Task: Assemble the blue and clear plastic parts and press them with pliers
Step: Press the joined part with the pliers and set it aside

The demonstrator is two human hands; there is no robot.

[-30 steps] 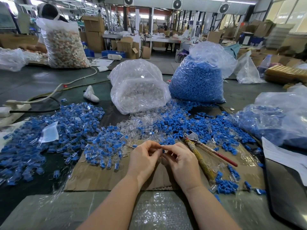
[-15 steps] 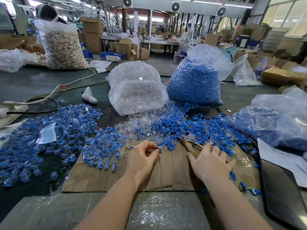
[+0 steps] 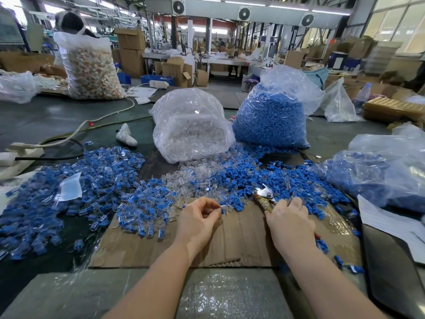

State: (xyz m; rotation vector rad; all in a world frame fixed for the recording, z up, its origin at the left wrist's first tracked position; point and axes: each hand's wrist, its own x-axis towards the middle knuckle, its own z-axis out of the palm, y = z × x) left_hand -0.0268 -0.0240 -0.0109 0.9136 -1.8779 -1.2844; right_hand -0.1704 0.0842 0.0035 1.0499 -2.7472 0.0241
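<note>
My left hand (image 3: 199, 218) pinches a small clear-and-blue plastic piece (image 3: 223, 208) between thumb and fingers, just above the cardboard sheet (image 3: 239, 240). My right hand (image 3: 290, 221) curls over the wrapped handles of the pliers (image 3: 264, 193), whose metal jaws point up-left toward the loose parts. Loose blue parts (image 3: 271, 178) and clear parts (image 3: 195, 173) lie in a heap just beyond both hands. A spread of joined blue-and-clear pieces (image 3: 92, 187) covers the table to the left.
A bag of clear parts (image 3: 190, 125) and a bag of blue parts (image 3: 273, 113) stand behind the heap. Another bag of blue pieces (image 3: 377, 171) lies at the right, over white paper (image 3: 391, 224). A dark tray (image 3: 395, 272) sits bottom right. Cables (image 3: 69, 139) run at left.
My hands parted: the right one left the piece, moved right and closed over the pliers' handles. The left hand kept the small piece and stayed near the cardboard's far edge.
</note>
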